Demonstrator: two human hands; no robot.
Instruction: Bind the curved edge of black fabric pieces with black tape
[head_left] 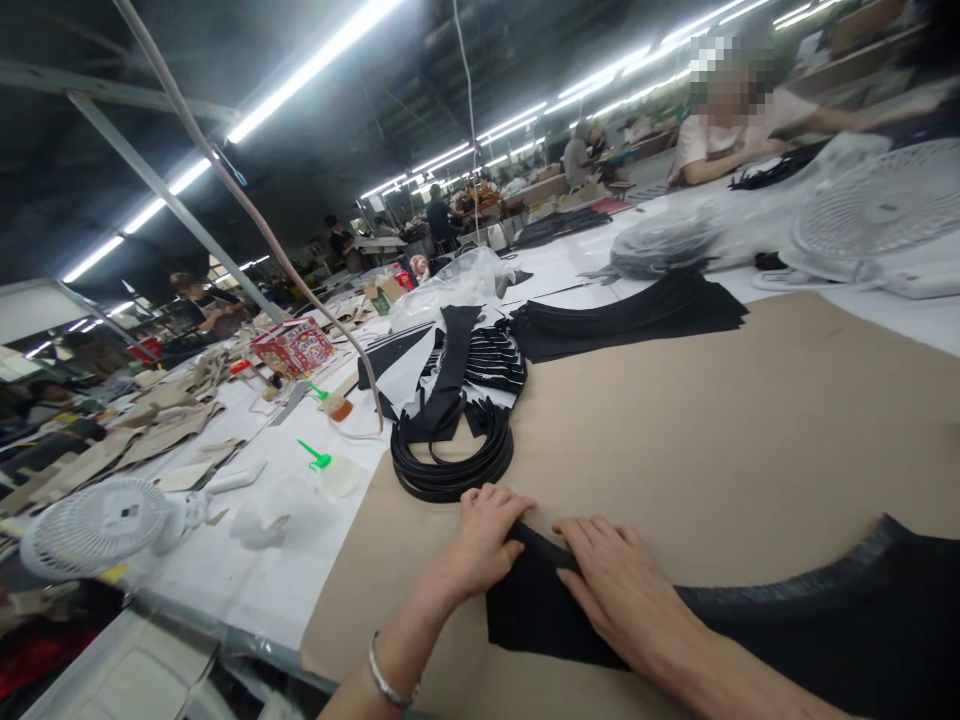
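A long piece of black fabric (825,620) lies on a brown cardboard sheet (712,430) at the near edge of the table. My left hand (484,540) rests on its left end, fingers curled over the upper corner and pressing it down. My right hand (622,590) lies flat on the fabric just to the right, fingers stretched out toward the left hand. A silver bracelet (386,680) is on my left wrist. Neither hand lifts the fabric.
A coil of black straps (450,465) lies just beyond my hands, with stacks of black cut pieces (630,315) behind. A small white fan (97,525) stands at the left, a larger one (877,215) at the right. Green-tipped glue bottles (330,470), a plastic bag and other people are farther off.
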